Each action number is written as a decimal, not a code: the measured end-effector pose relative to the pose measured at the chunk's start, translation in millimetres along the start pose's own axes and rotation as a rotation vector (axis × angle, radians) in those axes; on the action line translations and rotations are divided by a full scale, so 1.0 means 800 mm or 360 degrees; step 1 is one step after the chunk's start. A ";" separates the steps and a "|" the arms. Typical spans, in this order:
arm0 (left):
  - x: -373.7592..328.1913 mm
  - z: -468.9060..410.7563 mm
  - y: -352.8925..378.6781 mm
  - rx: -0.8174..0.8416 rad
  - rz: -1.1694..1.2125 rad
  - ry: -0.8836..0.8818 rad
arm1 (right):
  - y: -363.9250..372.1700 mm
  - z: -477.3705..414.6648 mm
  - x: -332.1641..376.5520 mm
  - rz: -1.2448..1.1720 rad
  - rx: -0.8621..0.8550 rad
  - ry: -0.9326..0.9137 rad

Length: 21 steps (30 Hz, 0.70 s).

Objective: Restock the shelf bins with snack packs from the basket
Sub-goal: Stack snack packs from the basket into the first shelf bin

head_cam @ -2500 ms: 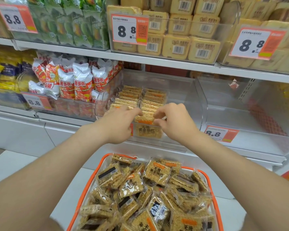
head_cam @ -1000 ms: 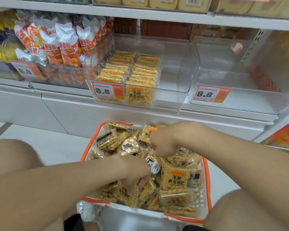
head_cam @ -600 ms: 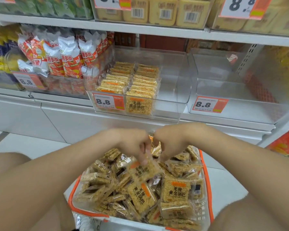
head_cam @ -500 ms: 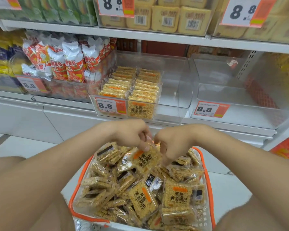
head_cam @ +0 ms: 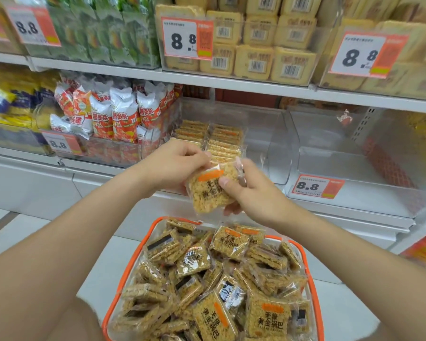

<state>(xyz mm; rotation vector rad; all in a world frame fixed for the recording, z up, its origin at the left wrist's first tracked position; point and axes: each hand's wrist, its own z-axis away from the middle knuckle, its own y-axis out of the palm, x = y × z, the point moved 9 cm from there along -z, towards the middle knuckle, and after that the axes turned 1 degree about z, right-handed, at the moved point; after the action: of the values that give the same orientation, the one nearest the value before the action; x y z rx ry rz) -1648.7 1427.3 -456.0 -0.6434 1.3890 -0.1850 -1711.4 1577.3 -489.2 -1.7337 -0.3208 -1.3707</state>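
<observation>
A square golden rice-cracker snack pack (head_cam: pixel 207 193) with an orange label is held up between both hands in front of the shelf. My left hand (head_cam: pixel 172 166) pinches its upper left edge; my right hand (head_cam: pixel 251 193) grips its right side, thumb across the front. Behind them a clear shelf bin (head_cam: pixel 263 143) holds two rows of the same packs (head_cam: pixel 212 139) on its left side. Below, an orange-rimmed basket (head_cam: pixel 303 257) is heaped with several more packs (head_cam: pixel 229 242).
A clear bin (head_cam: pixel 354 168) to the right has an 8.8 price tag (head_cam: pixel 315 186). Red-and-white snack bags (head_cam: pixel 108 114) fill the bin on the left. The upper shelf carries yellow barcode packs (head_cam: pixel 256 45) and green bags (head_cam: pixel 103 33). White floor lies below.
Both hands left the bin, dipped into the basket, took one pack and lifted it up in front of the shelf bin. The view tilted back up toward the shelves.
</observation>
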 end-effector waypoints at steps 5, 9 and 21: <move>0.005 0.003 0.003 0.0101 0.0044 -0.0100 | -0.018 -0.002 0.006 -0.0143 -0.0251 -0.0164; -0.003 0.002 0.004 0.0063 0.0039 -0.0012 | -0.031 -0.009 0.014 0.0024 -0.0366 -0.0258; 0.020 -0.047 -0.012 -0.0198 -0.0847 0.0152 | -0.060 -0.050 0.001 0.0445 -0.0335 -0.0094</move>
<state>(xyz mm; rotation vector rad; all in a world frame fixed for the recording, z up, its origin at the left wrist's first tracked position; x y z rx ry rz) -1679.0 1400.5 -466.1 -1.1142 1.3018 -0.5608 -1769.1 1575.0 -465.9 -1.9115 0.0366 -1.1838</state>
